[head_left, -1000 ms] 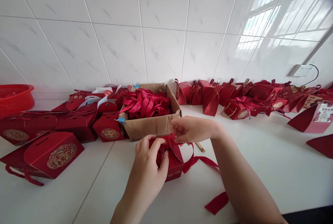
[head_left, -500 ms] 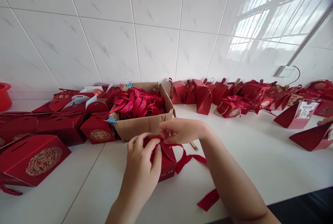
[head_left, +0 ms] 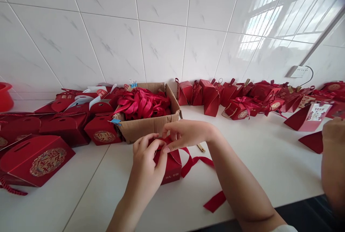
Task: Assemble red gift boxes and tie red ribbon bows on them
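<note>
Step in hand: judging by pose, two-handed fine finger work at top of small red box point(head_left: 172, 171), w/ red ribbon point(head_left: 201, 159) trailing off its R side.
L hand point(head_left: 147, 158): grasping box top, fingers curled over flap, thumb on near side; prob steadying it.
R hand point(head_left: 185, 133): fingers bent in at box top, thumb tip close to L fingertips; can't tell if ribbon or flap is pinched, contact pt hidden.
Box loc: upright on white counter point(head_left: 250, 163), in front of cardboard carton point(head_left: 148, 128), btwn & under both hands.
Ribbon: loops from box twd R forearm, out of sight there; loose ribbon end point(head_left: 215, 202) shows lower down, prob same pc, flat on counter.
Next-move needs (judgement): box kept still by L, light fingertip pinch by R, flaps uncrushed, slack clear of forearm.
Carton: heaped w/ ribbons point(head_left: 142, 103), blue binder clip point(head_left: 115, 121) on near L corner, another at back.
Gold strip: small gold-coloured pc point(head_left: 201, 148) on counter, just beyond ribbon.
L side: red boxes w/ gold emblems, nearest one point(head_left: 51, 162) w/ twisted cord; red basin point(head_left: 5, 97) at far edge.
R side: row of twisted red boxes point(head_left: 211, 102) along tiled wall, plus bow-tied box point(head_left: 239, 110).
Co-worker: hand point(head_left: 333, 131) at R edge, grip unclear.
</note>
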Motion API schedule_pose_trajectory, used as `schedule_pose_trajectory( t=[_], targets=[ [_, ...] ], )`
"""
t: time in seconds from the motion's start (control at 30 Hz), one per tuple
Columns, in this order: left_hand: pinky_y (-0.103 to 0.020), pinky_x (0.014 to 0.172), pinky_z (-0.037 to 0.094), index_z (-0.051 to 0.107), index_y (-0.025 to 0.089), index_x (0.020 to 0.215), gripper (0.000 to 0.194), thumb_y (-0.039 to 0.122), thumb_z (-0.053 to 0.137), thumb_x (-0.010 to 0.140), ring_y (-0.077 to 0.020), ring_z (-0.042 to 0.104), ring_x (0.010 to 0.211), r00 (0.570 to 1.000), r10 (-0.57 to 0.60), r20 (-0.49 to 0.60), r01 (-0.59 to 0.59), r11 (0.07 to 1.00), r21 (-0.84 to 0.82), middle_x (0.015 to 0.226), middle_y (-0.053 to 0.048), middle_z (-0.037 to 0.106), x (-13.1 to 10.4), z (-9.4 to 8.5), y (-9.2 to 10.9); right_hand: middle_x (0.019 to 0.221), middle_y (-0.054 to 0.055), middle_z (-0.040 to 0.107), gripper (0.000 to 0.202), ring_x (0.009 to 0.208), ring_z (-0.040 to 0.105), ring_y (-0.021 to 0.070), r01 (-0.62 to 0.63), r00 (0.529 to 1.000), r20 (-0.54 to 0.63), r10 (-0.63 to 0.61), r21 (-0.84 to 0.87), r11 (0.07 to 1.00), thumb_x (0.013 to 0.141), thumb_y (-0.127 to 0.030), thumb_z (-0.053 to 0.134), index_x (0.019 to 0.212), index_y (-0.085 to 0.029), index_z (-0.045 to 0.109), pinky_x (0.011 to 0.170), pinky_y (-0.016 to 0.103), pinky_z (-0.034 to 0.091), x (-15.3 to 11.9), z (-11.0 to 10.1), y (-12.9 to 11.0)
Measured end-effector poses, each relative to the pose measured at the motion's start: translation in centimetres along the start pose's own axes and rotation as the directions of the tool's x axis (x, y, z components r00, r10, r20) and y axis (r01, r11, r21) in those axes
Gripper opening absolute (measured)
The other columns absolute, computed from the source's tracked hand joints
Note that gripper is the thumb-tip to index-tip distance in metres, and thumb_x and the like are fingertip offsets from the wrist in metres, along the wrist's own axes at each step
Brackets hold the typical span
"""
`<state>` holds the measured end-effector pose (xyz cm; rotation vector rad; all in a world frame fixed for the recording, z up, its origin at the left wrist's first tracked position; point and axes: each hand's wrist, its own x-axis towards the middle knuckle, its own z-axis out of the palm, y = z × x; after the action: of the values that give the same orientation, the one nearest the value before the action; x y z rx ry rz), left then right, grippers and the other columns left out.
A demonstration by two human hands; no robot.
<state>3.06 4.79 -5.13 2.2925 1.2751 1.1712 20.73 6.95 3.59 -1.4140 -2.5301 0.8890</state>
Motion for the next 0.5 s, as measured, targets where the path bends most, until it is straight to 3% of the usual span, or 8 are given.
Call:
schedule_pose_trajectory(
  t=[0.33, 0.5],
  targets=[
    [-0.045, 0.099, 0.038, 0.058, 0.021, 0.082, 0.018, 0.03, 0.044, 0.09, -0.027, 0.045, 0.12, 0.994, -0.102, 0.032, 0.106, 0.978, -0.182, 0.113, -0.009, 0.056, 0.0, -0.5, 0.6, 0.093, 0.002, 0.062, 0.042, 0.082, 0.057, 0.0165, -0.014, 0.999, 0.032, 0.013, 0.022, 1.0, 0.072, -0.046, 0.072, 0.105, -0.022, 0.061, 0.066, 0.026, 0.043, -0.4, -0.2, 0.2],
    [-0.039, 0.095, 0.041, 0.061, 0.023, 0.081, 0.021, 0.038, 0.049, 0.089, -0.0256, 0.048, 0.12, 0.965, -0.257, 0.061, 0.258, 0.867, -0.427, 0.123, -0.006, 0.055, 0.2, -1.6, 0.6, 0.094, 0.002, 0.062, 0.044, 0.084, 0.057, 0.0172, -0.04, 0.999, 0.027, 0.039, 0.038, 0.998, 0.069, -0.047, 0.075, 0.101, -0.021, 0.062, 0.069, 0.027, 0.043, -0.7, -0.2, -0.4]
  ],
)
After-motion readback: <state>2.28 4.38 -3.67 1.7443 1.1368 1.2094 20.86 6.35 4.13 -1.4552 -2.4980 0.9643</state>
